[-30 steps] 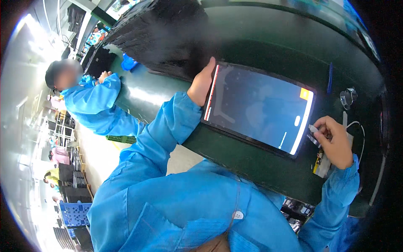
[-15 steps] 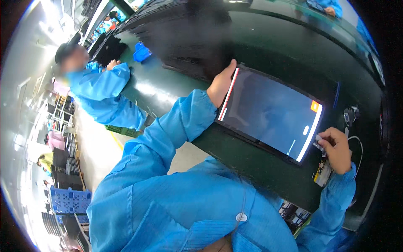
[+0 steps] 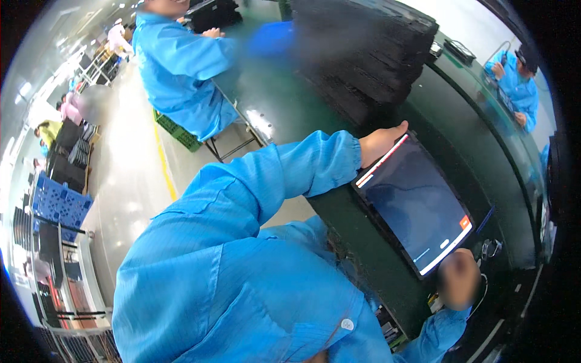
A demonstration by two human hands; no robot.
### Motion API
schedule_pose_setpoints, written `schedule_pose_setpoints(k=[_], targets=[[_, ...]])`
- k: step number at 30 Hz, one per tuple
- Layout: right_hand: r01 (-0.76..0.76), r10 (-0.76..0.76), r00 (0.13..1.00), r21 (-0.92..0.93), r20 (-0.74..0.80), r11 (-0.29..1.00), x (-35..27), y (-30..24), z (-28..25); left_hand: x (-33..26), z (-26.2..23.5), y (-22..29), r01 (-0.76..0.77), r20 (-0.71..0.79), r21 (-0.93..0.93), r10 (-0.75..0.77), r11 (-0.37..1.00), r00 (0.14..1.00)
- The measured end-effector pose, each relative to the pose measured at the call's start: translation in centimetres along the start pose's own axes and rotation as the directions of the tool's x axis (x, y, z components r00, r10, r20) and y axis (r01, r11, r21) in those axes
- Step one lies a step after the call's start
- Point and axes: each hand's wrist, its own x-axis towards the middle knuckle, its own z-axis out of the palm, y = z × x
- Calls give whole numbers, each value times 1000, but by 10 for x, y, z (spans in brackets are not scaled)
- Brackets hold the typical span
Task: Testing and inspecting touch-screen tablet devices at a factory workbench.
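A tablet (image 3: 417,199) with a lit dark-blue screen lies at a slant over the dark green table; a thin red and white strip runs along its far end. My left hand (image 3: 382,145) grips that far end, thumb along the edge. My right hand (image 3: 459,279) is at the opposite end of the tablet, by the screen's white band. It looks closed, but blur covers its fingers and whatever they hold. A thin white cable (image 3: 483,289) curves beside it, and a small, partly hidden yellowish thing (image 3: 433,302) is under it.
Behind the tablet rises a tall stack of black sheets or trays (image 3: 363,54). A blue bin (image 3: 270,39) stands left of it. A small metallic thing (image 3: 490,248) and a blue pen-like stick (image 3: 486,219) lie to the right. One person (image 3: 178,54) sits at left; another (image 3: 514,85) works across the table.
My view has swung, so the tablet and both hands appear lower and the tablet more steeply turned. My right hand, seen pinching a small pale piece before, is now blurred at the tablet's edge.
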Motion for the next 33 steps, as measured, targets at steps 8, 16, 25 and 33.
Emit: schedule_pose_setpoints(k=[8,16,25,33], targets=[[173,-176,983,-50,-60,984,11,54,0,10,-4,-8,-77,100,-18,79,997,992],[191,-192,981,153,-8,969,8,28,6,1,1,-4,-75,-93,202,95,977,991],[-65,60,995,-53,-85,996,6,33,1,-23,4,10,3,-140,443,66,896,988],[330,-330,944,-8,-16,944,18,46,-3,-14,1,2,-50,-84,425,95,904,992]])
